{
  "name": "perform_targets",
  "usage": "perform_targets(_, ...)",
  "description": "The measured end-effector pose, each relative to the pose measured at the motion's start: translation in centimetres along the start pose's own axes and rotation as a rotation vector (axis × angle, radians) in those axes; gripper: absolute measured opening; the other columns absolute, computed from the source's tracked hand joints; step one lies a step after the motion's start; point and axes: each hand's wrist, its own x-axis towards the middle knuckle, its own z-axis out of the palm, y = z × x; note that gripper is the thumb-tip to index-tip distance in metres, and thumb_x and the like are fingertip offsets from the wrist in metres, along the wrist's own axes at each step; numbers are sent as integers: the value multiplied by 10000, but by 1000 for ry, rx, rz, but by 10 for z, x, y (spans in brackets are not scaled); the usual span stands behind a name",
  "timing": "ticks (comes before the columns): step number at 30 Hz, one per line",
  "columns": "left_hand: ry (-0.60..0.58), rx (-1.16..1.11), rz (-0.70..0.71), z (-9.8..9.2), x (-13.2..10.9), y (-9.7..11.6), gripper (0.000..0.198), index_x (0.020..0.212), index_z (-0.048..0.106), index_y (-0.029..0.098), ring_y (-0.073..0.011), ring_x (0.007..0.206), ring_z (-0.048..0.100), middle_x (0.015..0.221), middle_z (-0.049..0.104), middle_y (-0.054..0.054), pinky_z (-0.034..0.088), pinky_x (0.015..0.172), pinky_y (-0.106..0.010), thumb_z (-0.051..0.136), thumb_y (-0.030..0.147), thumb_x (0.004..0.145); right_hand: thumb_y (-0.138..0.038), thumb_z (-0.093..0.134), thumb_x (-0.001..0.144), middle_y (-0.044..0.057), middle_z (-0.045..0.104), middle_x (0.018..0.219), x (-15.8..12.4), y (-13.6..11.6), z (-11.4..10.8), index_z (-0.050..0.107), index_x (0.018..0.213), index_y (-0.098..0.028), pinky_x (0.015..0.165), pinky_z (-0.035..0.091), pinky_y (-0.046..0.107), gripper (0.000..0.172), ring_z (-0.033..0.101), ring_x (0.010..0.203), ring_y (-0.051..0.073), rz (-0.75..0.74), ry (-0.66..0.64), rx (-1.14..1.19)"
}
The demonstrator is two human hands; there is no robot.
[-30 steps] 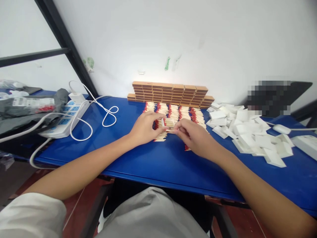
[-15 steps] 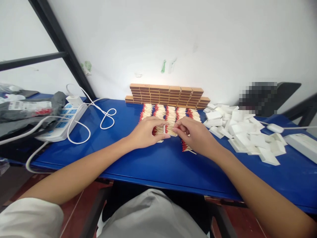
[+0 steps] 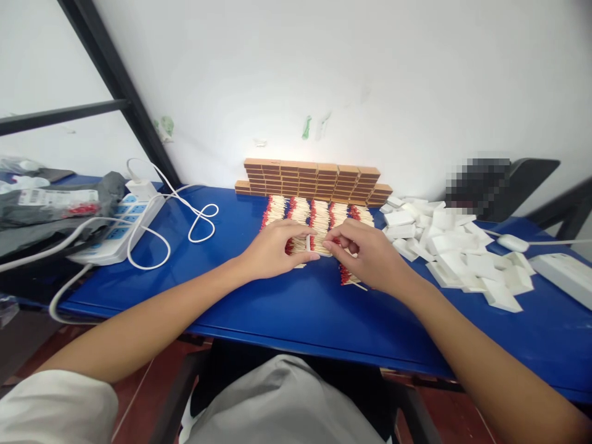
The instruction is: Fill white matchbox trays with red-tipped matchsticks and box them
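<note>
Between the thumb and fingers of my left hand (image 3: pixel 272 250) is a small white matchbox tray (image 3: pixel 308 243), held low over the desk with matches lying in it. My right hand (image 3: pixel 372 254) is closed in a pinch at the tray's right end, its fingertips at the matches; whatever lies between them is too small to make out. Behind and under both hands, red-tipped matches (image 3: pixel 320 213) lie on the blue desk in several long rows, partly covered by my hands. A few match ends stick out below my right hand.
Brown matchboxes (image 3: pixel 314 176) are stacked like a low wall against the white wall. To the right lies a heap of white trays (image 3: pixel 462 243), with a black device stand (image 3: pixel 527 188) behind. A power strip (image 3: pixel 123 231), white cables (image 3: pixel 203 213) and grey packages (image 3: pixel 55 200) occupy the left.
The view has shifted very slightly. Both hands stay at the tray, and my right fingertips have moved only a little.
</note>
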Motion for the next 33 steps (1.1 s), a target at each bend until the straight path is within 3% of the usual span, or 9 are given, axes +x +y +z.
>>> perform_targets(4,-2,1,-10,0,0,0,438,1191,756,201,-222,986,724,1072,787,-59,551,889,-342,858,445,841,-263,616,999,0,557,762,0,1,1,684,933,-215,618,394,297,107,511,661,156,1,9,-16)
perform_targets(11,-13,-14,-12,0,-1,1,427,1196,753,210,-238,1030,725,1114,787,-65,551,940,-371,851,438,848,-316,652,981,-22,508,697,2,5,-5,687,906,-215,599,367,304,131,476,596,143,46,143,-55)
perform_targets(17,-39,-40,-38,0,-2,1,437,1192,756,213,-250,1047,722,1138,778,-81,551,955,-385,842,471,849,-391,676,970,-37,516,689,1,-1,8,654,937,-221,577,371,294,175,476,582,139,93,45,16)
perform_targets(20,-37,-32,-62,0,-4,0,441,1206,758,235,-255,1041,719,1115,776,-77,555,961,-395,834,487,853,-413,639,988,-37,524,685,3,2,7,651,961,-225,575,377,295,190,477,576,143,120,74,15)
perform_targets(26,5,-11,-105,-1,-5,-2,478,1230,752,235,-281,1125,707,1192,762,-90,546,1039,-445,812,532,860,-517,639,929,-25,519,604,14,39,-26,676,824,-212,558,380,300,325,490,573,162,352,307,-2)
perform_targets(30,12,-20,-110,0,-6,-1,477,1247,744,233,-285,1167,697,1230,751,-97,542,1067,-457,796,528,876,-544,659,868,13,608,617,23,74,-51,709,801,-197,552,374,312,357,527,572,175,526,308,-71)
perform_targets(33,-4,-11,-90,2,-7,0,460,1259,738,233,-281,1160,700,1233,747,-100,550,1061,-459,784,500,886,-470,688,844,55,684,690,37,105,-64,745,845,-195,586,398,333,281,601,633,210,728,353,-219)
